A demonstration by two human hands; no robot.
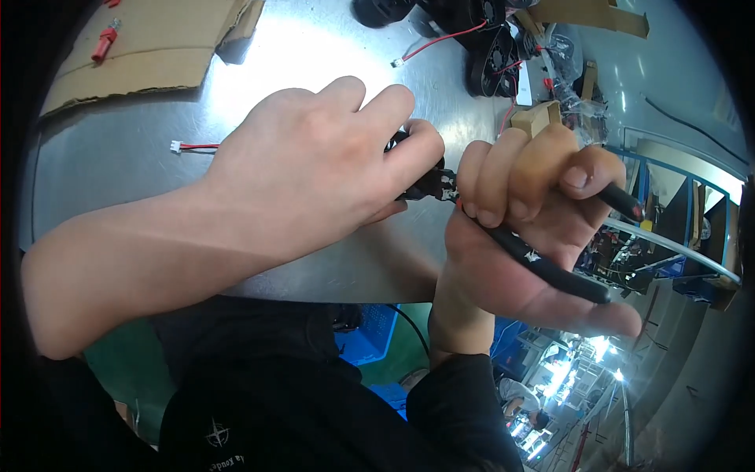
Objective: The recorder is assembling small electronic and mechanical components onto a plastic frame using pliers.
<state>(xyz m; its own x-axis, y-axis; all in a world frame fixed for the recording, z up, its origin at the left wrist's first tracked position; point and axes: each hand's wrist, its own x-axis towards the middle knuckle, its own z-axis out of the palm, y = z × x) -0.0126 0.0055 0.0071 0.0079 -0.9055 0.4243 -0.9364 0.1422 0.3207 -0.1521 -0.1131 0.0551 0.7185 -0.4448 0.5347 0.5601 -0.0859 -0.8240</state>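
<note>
One left hand (314,141), one right hand (535,189) and one pair of pliers (544,269) are showing above one metal table (126,165).
Two white connectors are resting on the table: the left connector (175,146) toward its left side, the far connector (398,63) toward its far side. One cardboard sheet (149,67) is covering its far left part, where two red pieces (104,45) are lying. At its far right, at least two black fans (498,61) are crowding together, perhaps more, since the heap is hard to separate. To its right, one other person (515,389) is showing.
</note>
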